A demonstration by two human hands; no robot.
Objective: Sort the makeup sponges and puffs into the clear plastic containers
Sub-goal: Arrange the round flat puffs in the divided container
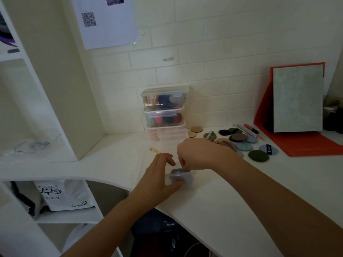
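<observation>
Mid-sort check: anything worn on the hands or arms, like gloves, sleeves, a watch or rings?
Nothing visible. The left hand and right hand are ungloved. The left forearm and right forearm are bare to the frame edge, with no sleeve in view. No watch, bracelet or ring shows on the wrists or visible fingers.

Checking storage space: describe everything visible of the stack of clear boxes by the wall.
The stack of clear boxes stands three high on the white counter, against the tiled wall. See-through plastic; the upper two show clip lids, shut. Inside: dark blue, pink and orange sponges above, peach ones in the bottom box.
</observation>
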